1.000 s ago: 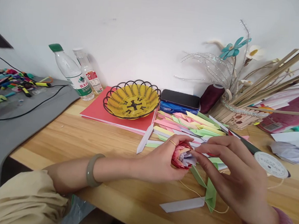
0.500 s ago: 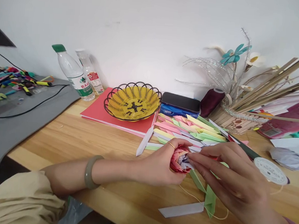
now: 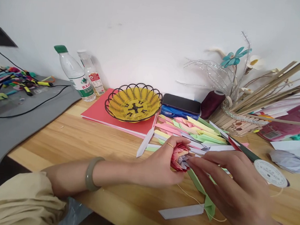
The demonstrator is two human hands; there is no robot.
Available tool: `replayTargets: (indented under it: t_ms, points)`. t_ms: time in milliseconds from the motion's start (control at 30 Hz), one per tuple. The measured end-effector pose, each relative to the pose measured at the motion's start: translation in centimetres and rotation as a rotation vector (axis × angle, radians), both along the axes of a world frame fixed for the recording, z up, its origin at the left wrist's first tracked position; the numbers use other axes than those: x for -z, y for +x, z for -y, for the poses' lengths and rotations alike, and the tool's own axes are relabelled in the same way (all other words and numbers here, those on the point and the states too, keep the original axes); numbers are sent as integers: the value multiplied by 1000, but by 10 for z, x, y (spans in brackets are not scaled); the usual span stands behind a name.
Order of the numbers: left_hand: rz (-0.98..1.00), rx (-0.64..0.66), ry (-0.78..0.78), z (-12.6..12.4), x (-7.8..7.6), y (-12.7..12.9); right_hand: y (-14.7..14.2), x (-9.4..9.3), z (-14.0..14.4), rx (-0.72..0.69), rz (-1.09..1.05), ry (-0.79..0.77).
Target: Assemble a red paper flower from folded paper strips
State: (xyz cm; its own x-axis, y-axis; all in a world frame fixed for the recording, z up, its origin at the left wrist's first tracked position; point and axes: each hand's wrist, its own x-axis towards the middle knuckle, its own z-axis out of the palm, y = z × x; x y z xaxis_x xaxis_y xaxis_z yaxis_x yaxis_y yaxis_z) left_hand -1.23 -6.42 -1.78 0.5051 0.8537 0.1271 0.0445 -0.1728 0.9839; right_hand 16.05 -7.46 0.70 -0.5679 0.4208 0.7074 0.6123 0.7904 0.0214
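Observation:
My left hand (image 3: 156, 165) is wrapped round a folded paper flower (image 3: 179, 158), red and pink outside with pale purple folds at its centre. From the right, my right hand (image 3: 238, 182) pinches at the flower's purple centre with thumb and fingers; its fingertips partly cover the spot. Below the flower hang green paper strips (image 3: 209, 204) and a thin cord (image 3: 189, 193). A pale folded paper strip (image 3: 181, 211) lies on the table under my hands. Behind them is a pile of coloured folded strips (image 3: 190, 129).
A yellow woven basket (image 3: 133, 106) sits on red paper (image 3: 95, 108). Two bottles (image 3: 76, 75) stand by the wall. A phone (image 3: 181, 103) rests on a blue packet, beside a dark thread spool (image 3: 213, 102). A round white label (image 3: 271, 173) and crumpled purple paper (image 3: 289, 161) lie right.
My right hand's fingers have shifted slightly at the flower's centre, and the flower has turned a little in my left hand. The green strips hang slightly differently.

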Motion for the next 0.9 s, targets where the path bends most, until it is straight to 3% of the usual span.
replayTargets:
  t_ms: [200,467,667,800,900]
  points:
    - [-86,7,23,-1,3,-3,-2,2,-5,14,28,-76]
    - [-22,-50,12,-8,7,-4,-2,4,-7,85,140,40]
    - [223,-1,-133,-24,26,-2,2,2,-11,-40,-148,-307]
    - [248,90,-270,-23,24,-4,2,0,-11,-61,-216,-331]
    - [208,104,-278,-20,19,-6,1,0,-10,-48,-211,-295]
